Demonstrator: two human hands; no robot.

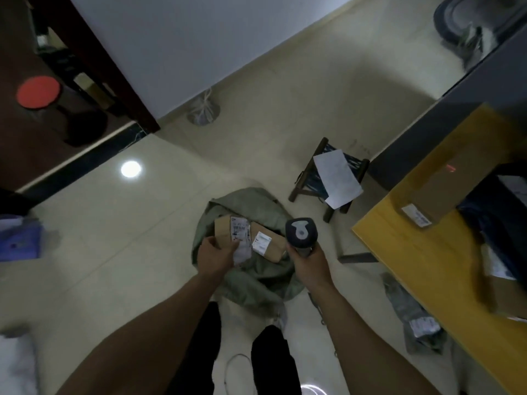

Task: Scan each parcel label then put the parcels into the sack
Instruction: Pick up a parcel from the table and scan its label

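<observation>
The left hand (214, 256) reaches forward and down, palm down, and seems to pinch the near edge of a flat brown cardboard parcel (224, 230) with a white label. Blur hides how its fingers lie. It holds the parcel over the crumpled grey-green fabric sack (256, 277) on the pale tiled floor (114, 252). The right hand (309, 265), level with it, has its fingers wrapped round the handle of a dark handheld scanner (301, 232). The scanner stands upright just beside a second labelled brown parcel (273, 243) lying in the sack.

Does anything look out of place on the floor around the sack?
Yes. A grey bagged parcel lies crumpled on the floor beside the yellow table, neither on the table nor in the sack. Also, a white sheet hangs askew over the edge of the stool.
</observation>
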